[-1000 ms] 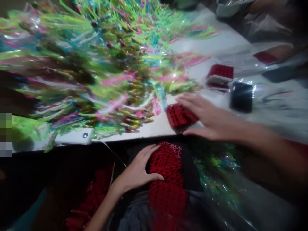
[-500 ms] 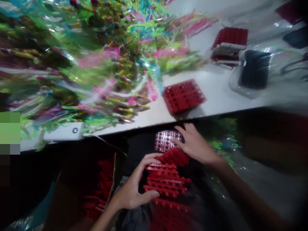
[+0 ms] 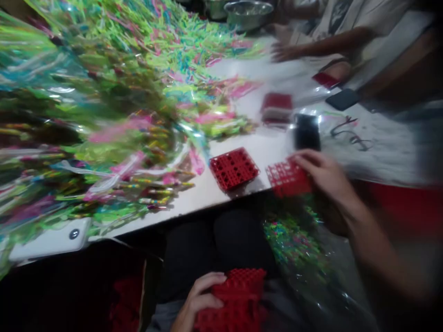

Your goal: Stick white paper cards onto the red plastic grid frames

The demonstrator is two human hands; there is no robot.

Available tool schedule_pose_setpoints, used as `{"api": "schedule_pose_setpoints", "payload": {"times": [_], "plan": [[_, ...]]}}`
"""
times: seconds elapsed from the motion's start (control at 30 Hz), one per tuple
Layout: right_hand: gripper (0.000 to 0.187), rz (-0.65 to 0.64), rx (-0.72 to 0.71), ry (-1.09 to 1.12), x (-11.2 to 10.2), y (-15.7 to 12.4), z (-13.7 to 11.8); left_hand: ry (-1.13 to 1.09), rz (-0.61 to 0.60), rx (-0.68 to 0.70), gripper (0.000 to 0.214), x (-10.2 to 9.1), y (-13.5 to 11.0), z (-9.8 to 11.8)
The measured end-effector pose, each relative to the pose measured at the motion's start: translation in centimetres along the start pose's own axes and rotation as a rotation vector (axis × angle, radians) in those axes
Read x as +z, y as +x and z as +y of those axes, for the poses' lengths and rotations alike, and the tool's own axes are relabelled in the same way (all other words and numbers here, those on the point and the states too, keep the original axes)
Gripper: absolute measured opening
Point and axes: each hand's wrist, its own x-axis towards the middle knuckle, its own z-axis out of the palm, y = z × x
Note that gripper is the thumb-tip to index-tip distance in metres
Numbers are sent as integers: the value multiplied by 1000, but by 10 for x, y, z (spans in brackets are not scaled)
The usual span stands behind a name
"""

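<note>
In the head view, the right hand [image 3: 328, 180] is stretching forward, pinching one red lattice panel [image 3: 289, 177] (blurred) at its right end. From that panel, two red stacks are resting at nine [image 3: 233, 168] and twelve o'clock [image 3: 277, 108], while at seven the left hand [image 3: 197, 304], fingers slightly parted, is curling over one red pile [image 3: 238, 295].

We have a white desk [image 3: 204, 197] before us. A heap [image 3: 138, 106] of bright strips covers its left, with a white device [image 3: 44, 242] at the near edge. Right of the heap we see a red stack [image 3: 234, 168] and, farther back, a blurred red block [image 3: 277, 108] near a black slab [image 3: 307, 131].
</note>
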Motion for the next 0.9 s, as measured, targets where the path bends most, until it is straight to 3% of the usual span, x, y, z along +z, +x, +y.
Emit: {"api": "schedule_pose_setpoints", "payload": {"times": [0.1,0.17,0.23,0.3,0.33,0.4,0.43,0.5,0.63,0.8,0.9], "plan": [[26,60,-67,-116,10,17,-7,-3,17,-43,51,7,-3,15],[29,65,-148,-158,22,-3,-27,-3,19,-73,69,12,-6,29],[31,45,-249,-98,29,-42,-51,25,5,-61,70,16,-9,40],[31,-322,-298,136,30,-89,-70,76,-19,-14,66,18,-10,46],[39,-564,-295,247,30,-111,-75,108,-38,5,68,18,-11,48],[62,-920,-188,320,31,-148,-78,175,-80,36,73,18,-14,49],[74,-1041,-122,321,32,-161,-76,203,-100,51,77,17,-15,49],[89,-1167,-30,308,34,-177,-70,224,-116,61,78,17,-18,49],[103,-1220,-80,324,31,-182,-64,162,-52,-45,52,18,-24,53],[48,-1028,-130,387,34,-173,-62,108,-14,-140,35,21,-31,60],[35,-928,-77,457,41,-169,-56,67,-28,-167,33,22,-33,62]]}}
